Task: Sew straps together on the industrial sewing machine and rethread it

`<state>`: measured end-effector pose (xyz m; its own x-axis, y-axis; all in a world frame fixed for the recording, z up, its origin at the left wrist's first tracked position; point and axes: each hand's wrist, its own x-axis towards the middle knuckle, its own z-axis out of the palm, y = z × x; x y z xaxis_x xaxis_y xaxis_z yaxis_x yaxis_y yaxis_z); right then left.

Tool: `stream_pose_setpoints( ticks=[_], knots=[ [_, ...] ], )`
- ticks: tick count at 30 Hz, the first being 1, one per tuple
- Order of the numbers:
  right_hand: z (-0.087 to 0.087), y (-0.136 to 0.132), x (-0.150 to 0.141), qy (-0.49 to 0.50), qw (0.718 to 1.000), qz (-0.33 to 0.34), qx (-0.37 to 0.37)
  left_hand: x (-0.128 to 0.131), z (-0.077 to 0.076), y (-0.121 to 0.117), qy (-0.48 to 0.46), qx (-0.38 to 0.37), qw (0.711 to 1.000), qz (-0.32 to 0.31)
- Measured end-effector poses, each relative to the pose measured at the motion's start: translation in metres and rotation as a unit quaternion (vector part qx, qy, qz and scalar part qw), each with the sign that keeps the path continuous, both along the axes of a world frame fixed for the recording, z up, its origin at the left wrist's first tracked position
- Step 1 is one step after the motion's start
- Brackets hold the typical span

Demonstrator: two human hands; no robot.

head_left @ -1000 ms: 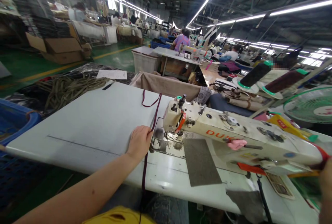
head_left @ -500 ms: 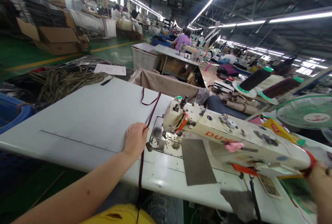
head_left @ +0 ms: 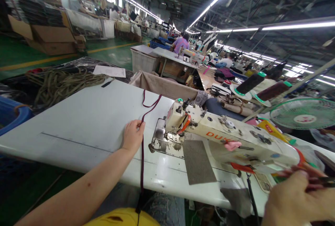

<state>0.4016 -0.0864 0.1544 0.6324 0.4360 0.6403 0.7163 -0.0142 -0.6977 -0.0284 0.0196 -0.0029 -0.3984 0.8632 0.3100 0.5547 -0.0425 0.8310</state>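
Observation:
My left hand [head_left: 133, 136] is closed on a narrow maroon strap [head_left: 142, 163], pinching it left of the needle area. From there the strap runs down over the table's front edge, while its far end bends into a loop on the white tabletop [head_left: 86, 114]. The sewing machine [head_left: 206, 131] stands to the right, with a grey-brown flat piece [head_left: 199, 163] lying beside its bed. Close to the camera at the lower right, my right hand [head_left: 290, 194] has its fingers curled around a dark, slim object [head_left: 327, 181], whose kind is unclear at the frame edge.
A green fan [head_left: 305, 118] and dark thread cones [head_left: 251, 83] stand behind the machine. A beige fabric-lined bin [head_left: 167, 86] adjoins the table's far edge. Olive cords [head_left: 68, 82] are heaped at left, near a blue basket [head_left: 15, 114]. A person in purple [head_left: 181, 44] sits farther ahead.
My right hand has come from the machine's right end toward the camera, and a dark object now shows in it. My left hand has shifted slightly left with the strap.

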Motion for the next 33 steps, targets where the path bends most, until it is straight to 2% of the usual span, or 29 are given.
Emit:
stream_pose_setpoints(
  ticks=[1,3,5,7,9,11,13,17,23,29,33],
  knots=[
    [-0.020,-0.010,-0.030,0.010,1.000,0.000,-0.002,-0.002,0.000,0.000,-0.031,0.002,0.999,-0.010],
    [-0.056,-0.020,-0.081,0.045,0.984,0.113,-0.129,-0.007,0.002,0.001,-0.110,-0.005,0.993,-0.048],
    [-0.082,-0.020,-0.120,0.051,0.946,0.218,-0.234,-0.014,0.005,0.002,-0.197,-0.029,0.973,-0.116],
    [-0.095,-0.014,-0.147,0.036,0.902,0.294,-0.315,-0.023,0.009,0.002,-0.284,-0.052,0.940,-0.184],
    [-0.098,-0.005,-0.169,0.015,0.867,0.344,-0.360,-0.030,0.012,0.002,-0.367,-0.053,0.905,-0.209],
    [-0.096,0.004,-0.189,-0.013,0.846,0.362,-0.392,-0.034,0.014,0.002,-0.439,-0.034,0.878,-0.190],
    [-0.092,0.012,-0.210,-0.072,0.822,0.344,-0.449,-0.037,0.014,0.002,-0.494,-0.020,0.852,-0.171],
    [-0.088,0.022,-0.244,-0.184,0.770,0.268,-0.550,-0.040,0.012,0.002,-0.550,-0.016,0.816,-0.178],
    [-0.086,0.028,-0.262,-0.228,0.762,0.198,-0.573,-0.043,0.014,-0.002,-0.609,-0.023,0.773,-0.174],
    [-0.089,0.038,-0.268,-0.214,0.769,0.174,-0.577,-0.051,0.012,-0.019,-0.603,-0.039,0.776,-0.183],
    [-0.090,0.047,-0.269,-0.207,0.772,0.216,-0.561,-0.060,0.012,-0.029,-0.595,-0.053,0.780,-0.185]
  ],
)
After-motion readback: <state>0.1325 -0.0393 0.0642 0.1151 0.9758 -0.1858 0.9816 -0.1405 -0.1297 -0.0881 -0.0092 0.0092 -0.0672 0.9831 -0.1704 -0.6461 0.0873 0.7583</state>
